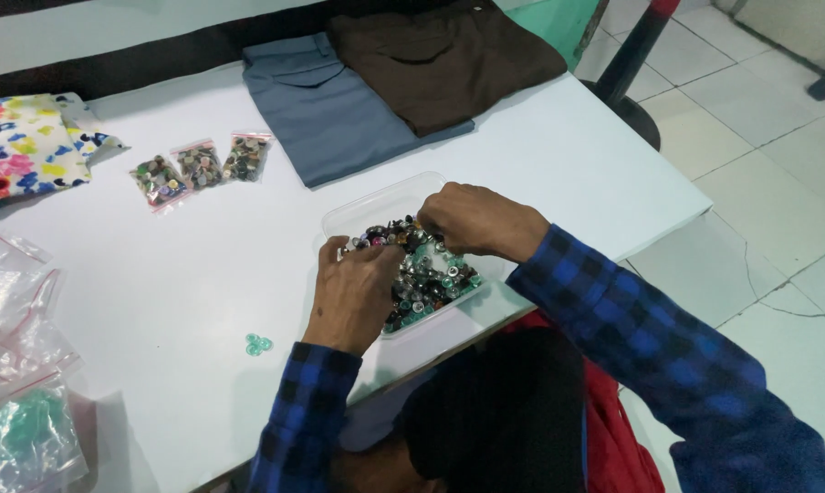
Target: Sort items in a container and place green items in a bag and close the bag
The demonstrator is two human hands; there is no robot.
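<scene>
Both hands dig into a clear rectangular plastic tray [369, 206] of mixed buttons [422, 278] near the white table's [203, 274] edge, its long axis running lower-right; left hand [353, 292] and right hand [475, 219] curled, fingertips pinching buttons.

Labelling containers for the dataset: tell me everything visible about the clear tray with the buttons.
The tray is a shallow rectangular container of clear plastic, open, no lid seen. It lies flat near the near edge of the white table. It holds a heap of small mixed buttons: dark, silvery and green. The left hand and right hand both reach into it, fingers in the heap, covering part of the rim.
</scene>
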